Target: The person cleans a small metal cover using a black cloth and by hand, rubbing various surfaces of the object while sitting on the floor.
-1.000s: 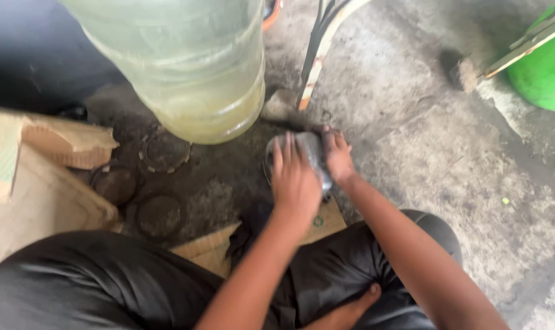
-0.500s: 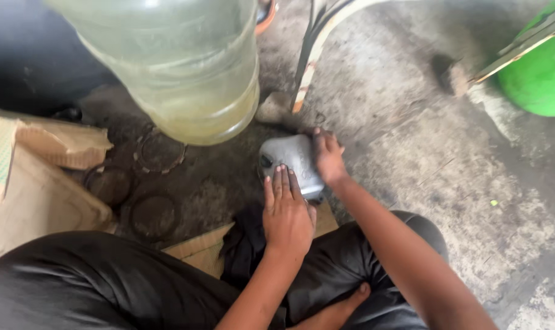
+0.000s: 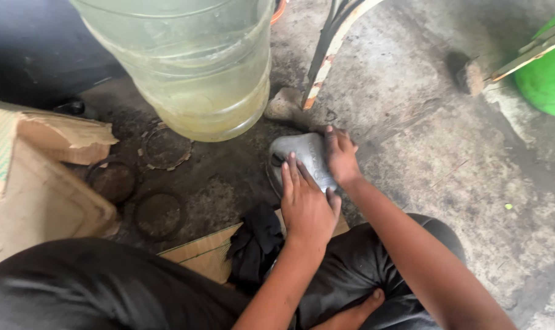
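Grey, seemingly metal cover (image 3: 307, 160) lying flat on dirty concrete floor (image 3: 424, 153).

**What the view hides**

The left hand (image 3: 305, 205) and right hand (image 3: 340, 157) cover much of the grey metal part (image 3: 305, 156). The top edge cuts off the water jug (image 3: 192, 67); the right edge crops the green container (image 3: 549, 76).

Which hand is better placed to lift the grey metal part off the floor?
Right, probably. The right hand wraps the part's far edge with curled fingers, while the left hand lies flat on its near side.
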